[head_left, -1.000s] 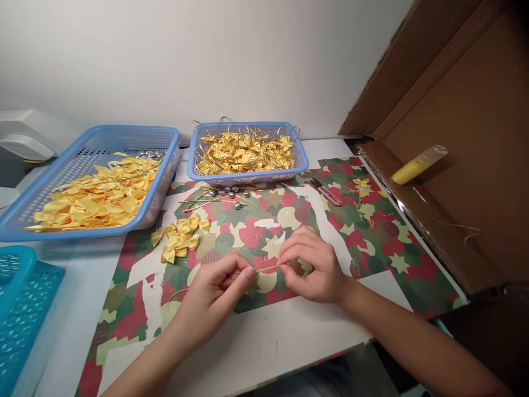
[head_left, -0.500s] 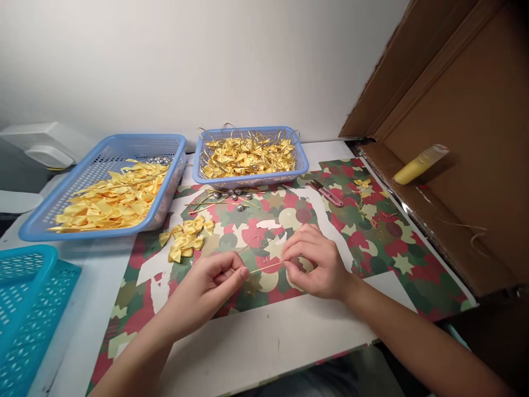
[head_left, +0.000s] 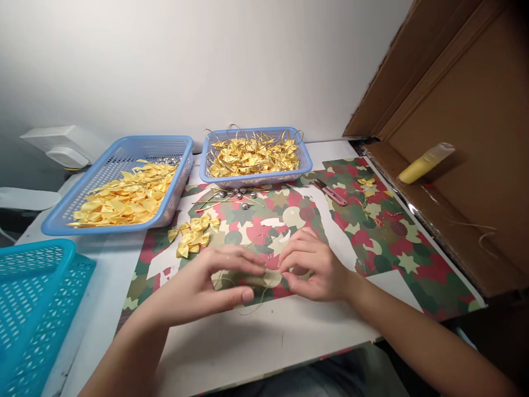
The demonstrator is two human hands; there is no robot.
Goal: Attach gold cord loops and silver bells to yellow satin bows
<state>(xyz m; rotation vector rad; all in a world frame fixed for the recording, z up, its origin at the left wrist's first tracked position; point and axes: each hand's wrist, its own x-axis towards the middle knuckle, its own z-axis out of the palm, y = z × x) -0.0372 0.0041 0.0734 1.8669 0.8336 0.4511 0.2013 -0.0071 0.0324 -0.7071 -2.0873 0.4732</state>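
Observation:
My left hand hovers over the patterned sheet, thumb and fingers apart, with nothing gripped in it. Close to its right, my right hand has thumb and forefinger pinched on the end of a thin gold thread. The thread hangs in a loose curve below and behind the left fingers; part of it is hidden. Several yellow ribbon bows lie in a small pile beyond the left hand. Farther back, small silver bells rest among gold cords.
A blue basket of yellow bows stands at left, another blue basket of corded bows at the back. A teal basket is at near left. Pink-handled thread snips lie at right, before a cardboard wall and a yellow-filled tube.
The left hand has let go of the thread and opened its fingers. The thread, stretched between both hands before, now hangs slack. The right hand keeps its pinch, and the view has shifted slightly.

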